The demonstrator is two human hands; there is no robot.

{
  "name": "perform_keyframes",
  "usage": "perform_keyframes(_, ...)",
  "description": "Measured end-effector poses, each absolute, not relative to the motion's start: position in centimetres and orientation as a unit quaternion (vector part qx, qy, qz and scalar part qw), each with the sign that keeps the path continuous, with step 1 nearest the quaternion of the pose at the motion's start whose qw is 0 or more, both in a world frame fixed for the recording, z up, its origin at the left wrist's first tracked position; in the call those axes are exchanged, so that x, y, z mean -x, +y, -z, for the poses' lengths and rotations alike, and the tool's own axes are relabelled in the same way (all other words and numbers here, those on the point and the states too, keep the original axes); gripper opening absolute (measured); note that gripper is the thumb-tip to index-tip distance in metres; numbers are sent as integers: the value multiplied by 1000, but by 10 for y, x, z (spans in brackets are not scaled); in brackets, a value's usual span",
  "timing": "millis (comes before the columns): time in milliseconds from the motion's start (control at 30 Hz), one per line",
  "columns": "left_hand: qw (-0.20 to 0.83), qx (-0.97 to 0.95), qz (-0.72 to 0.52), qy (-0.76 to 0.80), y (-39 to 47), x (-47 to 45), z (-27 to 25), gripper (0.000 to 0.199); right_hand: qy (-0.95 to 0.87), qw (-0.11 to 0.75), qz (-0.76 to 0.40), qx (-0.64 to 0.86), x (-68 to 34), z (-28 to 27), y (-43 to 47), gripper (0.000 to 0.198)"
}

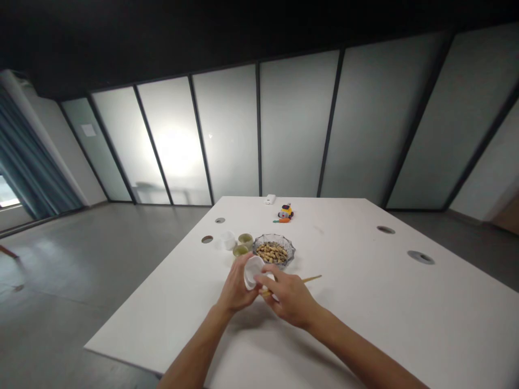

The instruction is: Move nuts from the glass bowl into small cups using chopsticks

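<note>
White and tilted, a cup (251,271) hangs over the bench (365,302), the left hand's (235,287) grip curled around its side. The right hand (295,301), fingers bent at the rim, closes its grip on a thin stick (313,279). From the cup, a bowl (291,253) of nuts (272,252) stands near at one o'clock, green cups (240,250) at eleven. Loosened left fingers could drop the cup; a careless swing might knock the bowl.
</note>
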State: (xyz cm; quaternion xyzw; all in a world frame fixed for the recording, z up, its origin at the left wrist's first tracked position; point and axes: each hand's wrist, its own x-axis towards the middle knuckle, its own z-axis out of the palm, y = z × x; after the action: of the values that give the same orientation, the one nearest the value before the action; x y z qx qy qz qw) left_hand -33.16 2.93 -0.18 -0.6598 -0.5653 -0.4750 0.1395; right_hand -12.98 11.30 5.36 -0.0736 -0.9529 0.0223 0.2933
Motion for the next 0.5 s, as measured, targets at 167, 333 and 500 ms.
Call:
perform_keyframes(167,184,422,548,-698,35,387,6,77,-907,415,57,26,115,-33,121,19)
perform_keyframes(333,169,335,534,-758,32,429,21,78,-880,452,119,-78,102,-25,107,24)
perform_keyframes(500,85,344,472,-807,32,432,24,71,-852,507,125,-33,100,-35,108,10)
